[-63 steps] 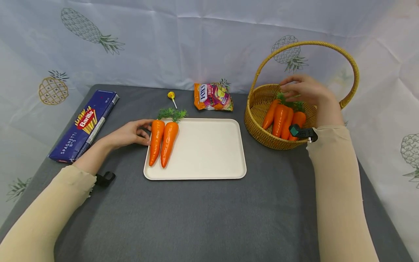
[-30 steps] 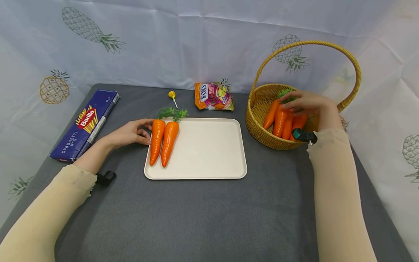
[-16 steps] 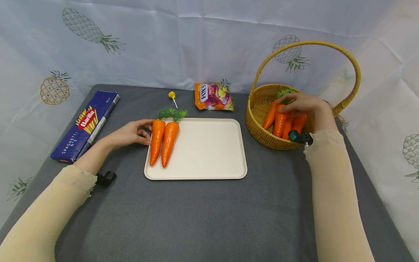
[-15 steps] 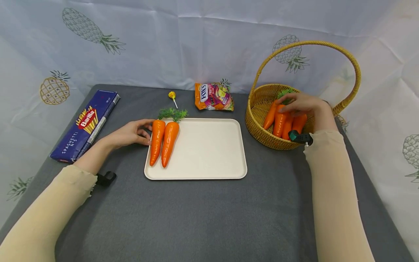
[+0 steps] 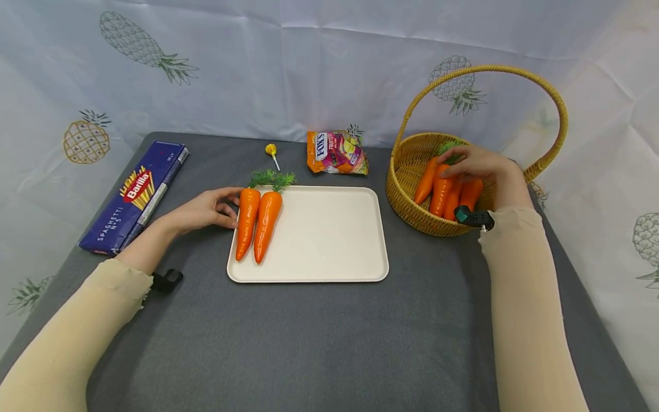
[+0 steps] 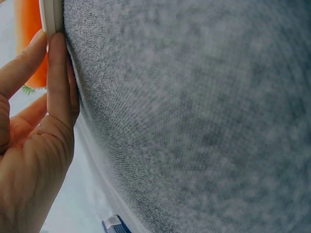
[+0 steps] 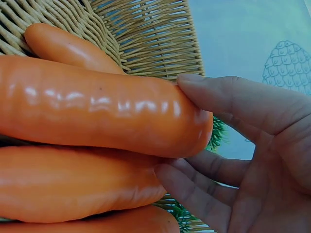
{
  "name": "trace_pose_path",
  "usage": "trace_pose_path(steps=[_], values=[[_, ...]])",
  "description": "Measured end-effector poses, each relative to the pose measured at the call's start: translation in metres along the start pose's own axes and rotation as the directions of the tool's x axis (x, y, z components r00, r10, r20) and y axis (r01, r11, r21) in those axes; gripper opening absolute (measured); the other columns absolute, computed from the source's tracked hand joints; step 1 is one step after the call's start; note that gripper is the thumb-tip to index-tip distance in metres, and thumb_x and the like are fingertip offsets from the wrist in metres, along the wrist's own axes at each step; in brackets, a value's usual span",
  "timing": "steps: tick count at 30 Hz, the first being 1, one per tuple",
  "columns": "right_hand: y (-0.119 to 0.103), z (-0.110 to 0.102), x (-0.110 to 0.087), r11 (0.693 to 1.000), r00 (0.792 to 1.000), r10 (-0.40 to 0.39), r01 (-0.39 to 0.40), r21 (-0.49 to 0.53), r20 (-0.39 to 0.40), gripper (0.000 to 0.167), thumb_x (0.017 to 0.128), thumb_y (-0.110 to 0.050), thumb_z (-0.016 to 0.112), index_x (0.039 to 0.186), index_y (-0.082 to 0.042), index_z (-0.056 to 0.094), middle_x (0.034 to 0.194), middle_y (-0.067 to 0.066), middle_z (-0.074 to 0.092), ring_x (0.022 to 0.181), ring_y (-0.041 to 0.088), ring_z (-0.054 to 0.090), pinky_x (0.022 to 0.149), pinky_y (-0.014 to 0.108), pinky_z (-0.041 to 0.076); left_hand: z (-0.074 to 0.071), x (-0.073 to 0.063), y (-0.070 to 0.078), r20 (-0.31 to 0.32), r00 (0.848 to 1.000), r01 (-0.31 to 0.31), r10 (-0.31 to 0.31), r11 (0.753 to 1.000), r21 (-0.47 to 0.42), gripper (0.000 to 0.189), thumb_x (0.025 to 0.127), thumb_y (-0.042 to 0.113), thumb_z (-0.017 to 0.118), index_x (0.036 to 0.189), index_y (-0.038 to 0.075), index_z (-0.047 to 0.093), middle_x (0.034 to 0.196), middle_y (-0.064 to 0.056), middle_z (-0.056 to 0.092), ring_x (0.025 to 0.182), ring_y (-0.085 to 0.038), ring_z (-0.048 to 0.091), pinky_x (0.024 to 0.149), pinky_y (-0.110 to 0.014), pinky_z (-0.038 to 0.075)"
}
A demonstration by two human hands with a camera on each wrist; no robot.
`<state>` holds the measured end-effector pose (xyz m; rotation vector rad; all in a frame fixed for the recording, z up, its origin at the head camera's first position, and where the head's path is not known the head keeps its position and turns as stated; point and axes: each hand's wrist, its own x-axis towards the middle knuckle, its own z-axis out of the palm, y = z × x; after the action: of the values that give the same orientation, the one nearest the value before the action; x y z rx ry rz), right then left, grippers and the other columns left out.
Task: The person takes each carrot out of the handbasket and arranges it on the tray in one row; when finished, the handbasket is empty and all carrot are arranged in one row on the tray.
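In the head view, my left hand (image 5: pixel 206 210) is at the left edge of a cream tray (image 5: pixel 329 234). Its thumb and fingers pinch the tray's rim (image 6: pixel 52 17) in the left wrist view. Two orange carrots (image 5: pixel 267 223) with green tops lie side by side on the tray's left part. My right hand (image 5: pixel 481 164) reaches under the handle of a wicker basket (image 5: pixel 404 201) that holds several carrots. In the right wrist view, its thumb lies on the thick end of the uppermost carrot (image 7: pixel 97 107) and its fingers curl underneath, gripping it; the leafy top is mostly hidden.
A blue spaghetti box (image 5: pixel 136 197) lies at the left. Behind the tray are a yellow lollipop (image 5: pixel 270 150) and a bag of candy (image 5: pixel 337 152). The basket's tall handle (image 5: pixel 515 70) arches above my right hand. A pineapple-print cloth (image 5: pixel 288 74) hangs at the back.
My right hand has come down from above the basket into it and taken hold of a carrot by its thick end. My left hand and the tray stay put.
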<state>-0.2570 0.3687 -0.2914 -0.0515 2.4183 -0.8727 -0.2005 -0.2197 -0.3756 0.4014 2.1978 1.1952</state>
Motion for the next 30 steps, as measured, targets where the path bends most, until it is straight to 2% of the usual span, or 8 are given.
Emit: trace_pose_path(steps=[8, 18, 21, 24, 26, 30], values=[[-0.002, -0.002, -0.001, 0.999, 1.0, 0.007, -0.007, 0.046, -0.013, 0.055, 0.097, -0.028, 0.062, 0.141, -0.004, 0.041, 0.158, 0.019, 0.019, 0.089, -0.002, 0.061, 0.083, 0.018, 0.053, -0.001, 0.0, 0.0, 0.005, 1.0, -0.004, 0.004, 1.0, -0.006, 0.084, 0.091, 0.003, 0.067, 0.158, 0.003, 0.015, 0.138, -0.022, 0.04, 0.09, -0.003, 0.061, 0.078, -0.021, 0.054], [-0.002, -0.001, 0.0, 1.0, 1.0, -0.005, 0.005, 0.017, -0.02, 0.051, 0.098, -0.03, 0.061, 0.139, -0.007, 0.042, 0.157, 0.017, 0.021, 0.092, 0.0, 0.059, 0.089, 0.025, 0.053, -0.001, 0.001, -0.001, 0.01, 1.0, -0.004, 0.005, 1.0, -0.006, 0.085, 0.091, 0.005, 0.067, 0.158, 0.004, 0.015, 0.139, -0.022, 0.039, 0.09, -0.004, 0.062, 0.078, -0.021, 0.054], [-0.003, -0.001, -0.001, 0.999, 1.0, -0.011, 0.012, 0.033, -0.022, 0.048, 0.097, -0.029, 0.062, 0.137, -0.008, 0.043, 0.145, 0.011, 0.038, 0.092, 0.003, 0.06, 0.089, 0.028, 0.054, -0.001, 0.001, -0.001, 0.011, 1.0, -0.007, 0.007, 1.0, -0.005, 0.085, 0.091, 0.004, 0.067, 0.158, 0.003, 0.015, 0.139, -0.022, 0.039, 0.089, -0.003, 0.062, 0.078, -0.021, 0.054], [-0.004, -0.002, -0.003, 0.998, 0.999, -0.012, 0.014, 0.064, -0.03, 0.048, 0.096, -0.028, 0.064, 0.136, -0.009, 0.044, 0.126, 0.0, 0.052, 0.091, 0.006, 0.062, 0.086, 0.028, 0.055, -0.001, 0.001, -0.001, 0.012, 1.0, -0.011, 0.011, 1.0, -0.008, 0.085, 0.091, 0.003, 0.067, 0.158, 0.003, 0.015, 0.138, -0.022, 0.039, 0.089, -0.003, 0.062, 0.078, -0.021, 0.054], [-0.006, -0.004, -0.005, 0.996, 0.999, -0.022, 0.025, 0.081, -0.039, 0.049, 0.096, -0.028, 0.064, 0.136, -0.009, 0.044, 0.12, -0.004, 0.053, 0.092, 0.006, 0.063, 0.086, 0.027, 0.056, -0.001, 0.0, -0.001, 0.012, 1.0, -0.011, 0.012, 1.0, -0.011, 0.085, 0.091, 0.003, 0.066, 0.158, 0.003, 0.015, 0.138, -0.022, 0.039, 0.089, -0.003, 0.062, 0.078, -0.021, 0.054], [-0.01, -0.008, -0.012, 0.992, 0.997, -0.044, 0.052, 0.118, -0.07, 0.046, 0.096, -0.027, 0.064, 0.135, -0.012, 0.046, 0.12, -0.005, 0.052, 0.092, 0.005, 0.065, 0.086, 0.028, 0.057, -0.001, 0.0, -0.001, 0.011, 1.0, -0.012, 0.012, 1.0, -0.015, 0.084, 0.091, 0.003, 0.066, 0.158, 0.003, 0.015, 0.137, -0.022, 0.039, 0.089, -0.003, 0.062, 0.077, -0.021, 0.054]])
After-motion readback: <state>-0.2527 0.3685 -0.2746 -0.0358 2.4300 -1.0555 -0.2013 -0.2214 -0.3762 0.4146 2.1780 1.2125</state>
